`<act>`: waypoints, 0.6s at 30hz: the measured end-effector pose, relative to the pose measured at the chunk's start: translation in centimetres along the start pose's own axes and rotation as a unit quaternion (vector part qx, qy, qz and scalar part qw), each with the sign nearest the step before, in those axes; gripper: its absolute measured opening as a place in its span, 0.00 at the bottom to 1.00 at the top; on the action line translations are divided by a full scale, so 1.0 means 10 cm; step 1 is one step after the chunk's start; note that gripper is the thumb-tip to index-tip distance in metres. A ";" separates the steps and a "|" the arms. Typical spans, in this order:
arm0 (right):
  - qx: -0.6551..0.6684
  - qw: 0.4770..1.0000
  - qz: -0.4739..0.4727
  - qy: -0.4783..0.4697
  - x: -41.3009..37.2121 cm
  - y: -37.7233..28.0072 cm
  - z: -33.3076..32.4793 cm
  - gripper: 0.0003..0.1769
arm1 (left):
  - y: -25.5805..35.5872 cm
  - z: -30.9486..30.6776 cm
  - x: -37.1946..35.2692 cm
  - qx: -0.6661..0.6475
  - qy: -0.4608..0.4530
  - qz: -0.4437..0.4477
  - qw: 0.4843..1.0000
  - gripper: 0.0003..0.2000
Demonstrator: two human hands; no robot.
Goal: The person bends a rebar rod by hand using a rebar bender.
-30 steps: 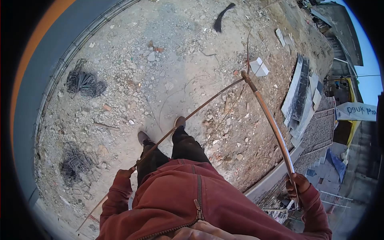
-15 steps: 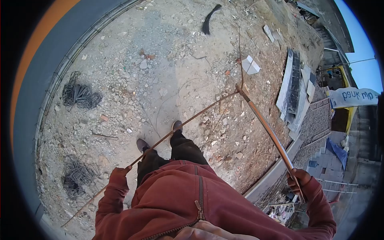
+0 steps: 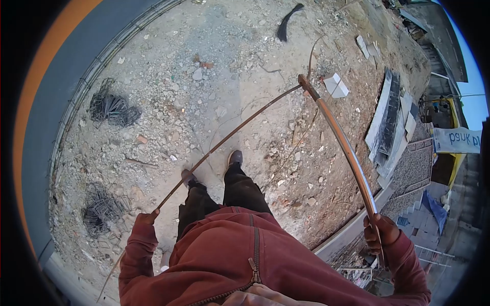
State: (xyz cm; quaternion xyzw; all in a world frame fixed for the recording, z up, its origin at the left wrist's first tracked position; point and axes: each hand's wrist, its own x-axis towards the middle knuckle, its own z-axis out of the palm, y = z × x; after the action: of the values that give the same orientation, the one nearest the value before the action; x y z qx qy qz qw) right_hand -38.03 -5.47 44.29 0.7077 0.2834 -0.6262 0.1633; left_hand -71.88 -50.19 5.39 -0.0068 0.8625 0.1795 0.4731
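- Left hand: at the person's left, closed round a thin rod, thumb along it; the far fingers are hidden.
- Right hand: at the person's right, fingers wrapped round the lower end of a long bar.
- Rod: brown, slightly bowed; slants from the left hand, across the view of one foot, up to the head of the bar. A thin tail shows below the left sleeve.
- Bar: brown, with a bright strip along one edge; runs from the right hand up to a darker head, where rod and bar meet at an angle. Another thin length rises past the head — whether it is the same rod cannot be told.
- Clothing: red zipped jacket, dark trousers, dark shoes.
- Ground: pale, strewn with stones and rubble.
- Left side: two tangles of dark metal — an upper heap and a lower heap.
- Top: a bundle of black strands.
- Right side: a white block near the bar's head; stacked boards; a blue sheet; a lettered banner.
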 end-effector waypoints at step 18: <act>0.053 0.997 0.047 -0.030 -0.37 0.37 -0.44 0.22 | 0.08 0.36 0.25 -0.013 -0.019 0.196 0.980 0.30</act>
State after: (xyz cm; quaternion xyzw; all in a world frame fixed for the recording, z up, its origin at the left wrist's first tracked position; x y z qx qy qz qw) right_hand -32.53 -6.50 48.20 0.7087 0.2114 -0.6530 0.1633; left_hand -70.48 -47.94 1.78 0.1596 0.8356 0.2799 0.4450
